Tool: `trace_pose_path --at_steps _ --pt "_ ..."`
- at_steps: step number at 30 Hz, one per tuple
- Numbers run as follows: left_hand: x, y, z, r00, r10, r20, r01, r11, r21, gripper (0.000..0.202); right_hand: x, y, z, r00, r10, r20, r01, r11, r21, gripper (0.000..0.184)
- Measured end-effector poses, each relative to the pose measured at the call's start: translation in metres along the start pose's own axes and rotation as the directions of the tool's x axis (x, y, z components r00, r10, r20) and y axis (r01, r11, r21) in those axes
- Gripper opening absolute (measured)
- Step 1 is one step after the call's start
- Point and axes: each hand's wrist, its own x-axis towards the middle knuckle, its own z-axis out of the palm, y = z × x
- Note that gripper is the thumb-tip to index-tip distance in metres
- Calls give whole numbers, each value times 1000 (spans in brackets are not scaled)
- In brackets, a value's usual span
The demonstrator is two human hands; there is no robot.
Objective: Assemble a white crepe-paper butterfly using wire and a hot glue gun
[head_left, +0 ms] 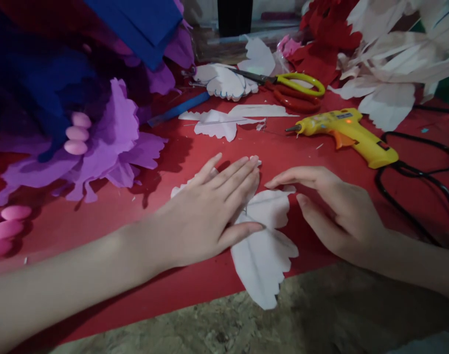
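Cut-out (pixel 261 260) lay beneath flat left hand (pixel 209 211)

The left hand was palm down with fingers extended and thumb spread, resting on the white cut-out without gripping it. The cut-out showed on both sides of that hand; its lower lobe, on the near side of the thumb, projected past the edge of the red table (pixel 198 285).

The right hand (pixel 338 221) was half open, fingers bent and thumb apart from the forefinger, at the cut-out's right side. No object was seen in its grasp. Whether its fingertips touched the paper could not be determined, the view there being dim and soft.

Just beyond the right hand lay a yellow glue gun (pixel 338 129), nozzle toward the left; its black cord (pixel 412 184) looped to that hand's right. Farther beyond the hands were scissors (pixel 300 83), with one yellow and one red handle, and white scraps (pixel 217 124).

A purple flower (pixel 109 152) stood left of and beyond the left hand, with pink ovals (pixel 76 132) before it. White petals (pixel 390 101) lay beyond the glue gun.
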Motion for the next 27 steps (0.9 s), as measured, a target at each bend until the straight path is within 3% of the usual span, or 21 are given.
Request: trace_pose_path --at_steps 14,18,21,24,25,27 --pt "6 8 6 999 32 12 -32 999 40 70 2 2 -2 999 43 -23 -43 999 3 22" --pt "4 8 6 999 37 3 -37 998 44 68 7 7 -14 989 95 -117 -99 995 -29 25" --pt "4 8 6 999 37 -1 -37 998 46 69 13 20 -31 970 139 -201 -175 969 -175 27" --pt "4 8 5 999 28 20 -29 999 40 70 21 39 -49 919 357 -165 -393 817 -421 32" --pt "5 8 4 999 26 30 -27 999 36 70 24 45 -53 873 471 -125 -463 723 -513 34" --pt "5 8 3 999 26 45 -26 999 20 70 27 55 -57 725 688 -32 -536 535 -653 35"
